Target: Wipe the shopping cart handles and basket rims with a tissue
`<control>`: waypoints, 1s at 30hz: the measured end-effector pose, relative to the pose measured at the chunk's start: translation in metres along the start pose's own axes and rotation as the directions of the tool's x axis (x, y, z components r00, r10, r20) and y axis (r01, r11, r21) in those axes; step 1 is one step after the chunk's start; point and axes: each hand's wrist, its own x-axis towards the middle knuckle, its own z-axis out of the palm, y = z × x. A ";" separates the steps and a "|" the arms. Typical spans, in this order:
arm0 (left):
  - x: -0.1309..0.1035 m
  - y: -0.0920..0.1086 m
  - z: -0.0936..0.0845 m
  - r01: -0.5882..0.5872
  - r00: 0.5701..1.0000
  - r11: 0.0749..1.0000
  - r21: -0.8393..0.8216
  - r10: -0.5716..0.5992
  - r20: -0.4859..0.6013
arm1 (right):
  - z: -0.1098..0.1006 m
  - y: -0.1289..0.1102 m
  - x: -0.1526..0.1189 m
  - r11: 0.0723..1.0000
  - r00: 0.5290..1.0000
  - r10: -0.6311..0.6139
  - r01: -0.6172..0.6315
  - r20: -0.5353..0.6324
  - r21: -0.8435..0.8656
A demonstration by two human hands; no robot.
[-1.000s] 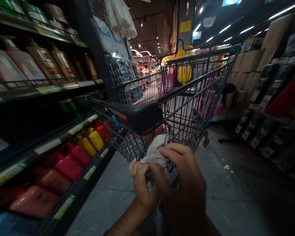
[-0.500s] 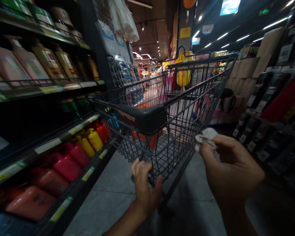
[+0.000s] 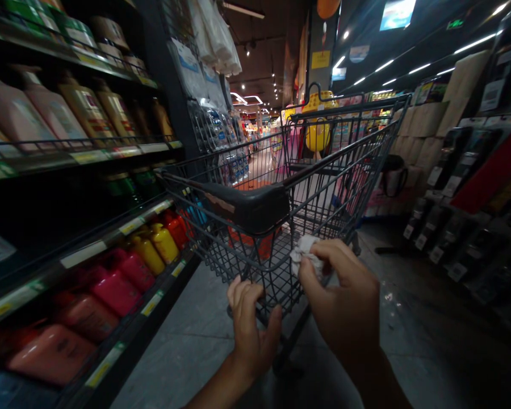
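A dark wire shopping cart (image 3: pixel 258 207) stands in front of me, its black padded corner towards me. My left hand (image 3: pixel 252 318) is at the cart's lower front corner, its fingers curled on the wire basket and its thumb apart from them. Between the thumb and fingers of my right hand (image 3: pixel 343 295) is a crumpled white cloth (image 3: pixel 305 257), held against or very close to the cart's side wires. Whether the cloth touches the wires cannot be told. An orange-red item (image 3: pixel 251 243) shows through the mesh.
Shelves on the left carry pump bottles (image 3: pixel 79 108) and, lower down, pink, yellow and red bottles (image 3: pixel 114 289). Packaged goods hang on a rack (image 3: pixel 455 165) at the right. A yellow object (image 3: pixel 317 135) is visible beyond the cart. Grey floor (image 3: pixel 187 335) lies below.
My right hand has moved left with the white cloth, from beside the cart to its side wires near the front corner. My left hand and the cart have stayed in place.
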 end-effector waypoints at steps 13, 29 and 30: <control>-0.004 -0.002 0.004 -0.005 0.999 1.000 0.012 0.006 -0.036 | 0.019 -0.013 0.053 0.981 0.954 -0.179 0.191 -0.240 0.028; -0.004 -0.005 0.003 -0.033 0.999 0.999 0.039 0.035 -0.028 | -0.012 0.000 0.011 0.995 0.991 -0.093 0.088 -0.092 -0.053; -0.004 -0.005 0.003 -0.031 0.999 0.999 0.042 0.032 -0.030 | -0.015 0.000 0.020 0.994 0.983 -0.093 0.083 -0.161 -0.067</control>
